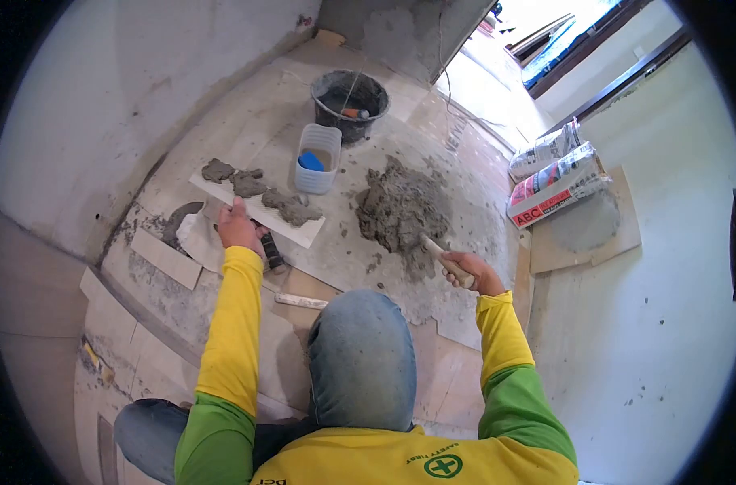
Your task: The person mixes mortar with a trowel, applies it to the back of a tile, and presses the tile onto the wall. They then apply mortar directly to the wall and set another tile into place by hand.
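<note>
My right hand [471,273] is wrapped round the pale handle of a trowel [442,257], whose blade is hidden in the pile of wet grey mortar [400,206]. The pile lies on a mortar-stained board [485,230]. On the left, my left hand [238,229] grips the near edge of a long white tile strip [303,230]. Several lumps of mortar [291,207] sit along that strip. Just below my left hand is a black-handled tool [272,249], partly hidden by the hand and sleeve.
A black bucket [329,117] with an orange-handled tool stands beyond the pile, beside a clear plastic tub [315,187] holding a blue item. Cement bags [558,190] lean at the right wall. Loose tile pieces [166,257] lie at left; a white-handled tool [301,301] lies near my knee.
</note>
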Demonstrator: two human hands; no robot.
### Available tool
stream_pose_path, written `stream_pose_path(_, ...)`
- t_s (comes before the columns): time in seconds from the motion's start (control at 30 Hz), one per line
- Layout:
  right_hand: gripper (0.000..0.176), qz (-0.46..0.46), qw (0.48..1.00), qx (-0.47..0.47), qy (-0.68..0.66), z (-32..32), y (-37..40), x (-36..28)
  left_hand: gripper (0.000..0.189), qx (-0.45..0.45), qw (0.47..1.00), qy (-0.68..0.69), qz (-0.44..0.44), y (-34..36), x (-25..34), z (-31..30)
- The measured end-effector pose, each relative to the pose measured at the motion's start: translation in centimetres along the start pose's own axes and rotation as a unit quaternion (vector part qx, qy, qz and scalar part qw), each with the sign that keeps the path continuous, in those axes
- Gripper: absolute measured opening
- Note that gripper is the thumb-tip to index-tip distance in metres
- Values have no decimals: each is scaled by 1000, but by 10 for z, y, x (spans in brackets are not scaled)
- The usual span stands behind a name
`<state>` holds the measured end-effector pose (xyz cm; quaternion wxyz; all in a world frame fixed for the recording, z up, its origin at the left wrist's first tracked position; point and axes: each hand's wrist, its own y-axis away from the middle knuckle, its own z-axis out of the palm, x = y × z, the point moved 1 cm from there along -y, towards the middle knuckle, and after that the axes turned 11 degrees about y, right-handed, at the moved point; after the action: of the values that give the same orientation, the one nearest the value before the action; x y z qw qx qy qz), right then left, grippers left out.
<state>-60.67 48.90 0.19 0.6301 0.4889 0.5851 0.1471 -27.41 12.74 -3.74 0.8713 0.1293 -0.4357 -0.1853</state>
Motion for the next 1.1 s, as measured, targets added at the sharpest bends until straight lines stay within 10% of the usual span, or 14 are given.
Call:
stream_pose_path(0.43,62,-217,975,-40,40,69,53,12,20,-2,992,126,-29,9,0,9)
stream_pose_path(0.57,53,-241,949,83,185,86,66,8,32,-1,996,85,-40,16,3,12)
stream_pose_path(0.63,53,-440,783,186,400,91,69,6,30,-7,995,92,-34,17,3,13)
stream_pose_path(0.83,50,-510,609,333,509,119,76,3,24,16,997,67,-20,7,1,11)
stream_pose_path(1.1,50,-392,599,435,547,75,66,32,26,-14,997,74,-30,10,15,12)
